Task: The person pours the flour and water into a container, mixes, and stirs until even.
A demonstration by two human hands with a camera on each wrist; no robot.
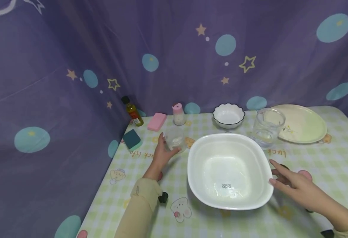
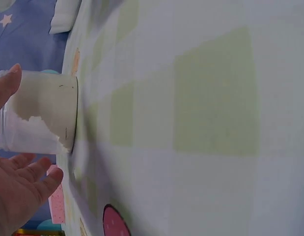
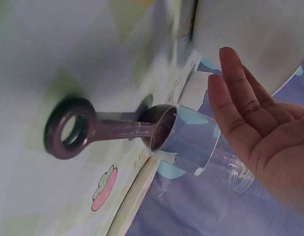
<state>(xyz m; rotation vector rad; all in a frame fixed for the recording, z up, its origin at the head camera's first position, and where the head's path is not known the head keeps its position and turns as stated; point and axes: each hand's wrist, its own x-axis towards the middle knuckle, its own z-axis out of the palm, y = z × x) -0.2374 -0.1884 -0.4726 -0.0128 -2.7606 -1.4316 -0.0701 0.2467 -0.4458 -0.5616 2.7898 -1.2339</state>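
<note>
My left hand (image 1: 162, 153) stands around a small clear jar (image 1: 174, 138), thumb on the near side and fingers on the far side. In the left wrist view, pale stuff with a ragged edge shows in the jar (image 2: 43, 110); the fingers (image 2: 36, 179) are loosely extended, a little apart from its wall. A large white basin (image 1: 229, 172) sits at the middle of the table. Beside its right rim is my right hand (image 1: 296, 185), fingers extended; whether they touch it I cannot tell. A dark purple scoop (image 3: 112, 129) lies near this hand, mostly hidden in the head view.
Along the back stand an oil bottle (image 1: 133, 112), a pink sponge (image 1: 156, 122), a pink-topped shaker (image 1: 178, 115), a scalloped white bowl (image 1: 229, 115), a larger clear jar (image 1: 266, 130) and an oval plate (image 1: 305, 125). A dark green sponge (image 1: 132, 140) lies at the left edge.
</note>
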